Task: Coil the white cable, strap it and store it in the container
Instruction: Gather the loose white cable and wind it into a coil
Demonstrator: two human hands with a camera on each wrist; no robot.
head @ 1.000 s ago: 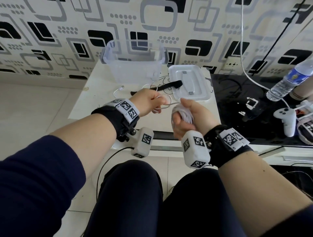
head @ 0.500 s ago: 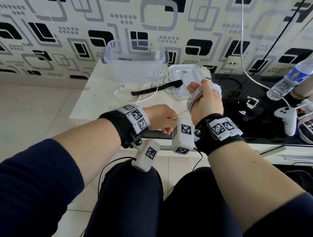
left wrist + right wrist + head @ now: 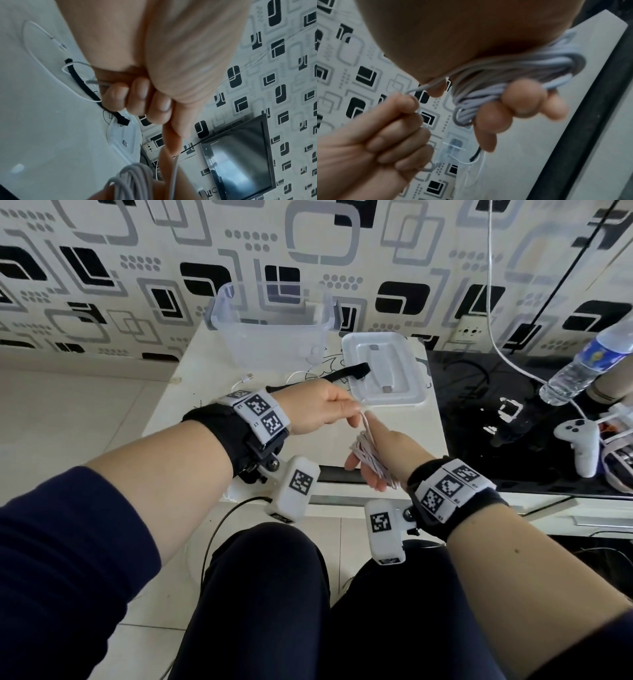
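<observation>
The white cable is wound in several loops around my right hand, which holds it above the table's front edge; the coil circles the fingers. A short strand runs up from it to my left hand, which pinches it just left of the coil. The cable's free end with its plug lies on the white table. A black strap lies across the loose cable, one end on the lid. The clear container stands open at the back.
The container's white lid lies right of the container. To the right, on a black glass top, are a water bottle, a white game controller and another white cord hanging down the wall.
My right hand has dropped from beside the lid to the table's front edge, turning with the coil. My left hand has moved forward, still pinching the strand; the loose length on the table looks shorter.
</observation>
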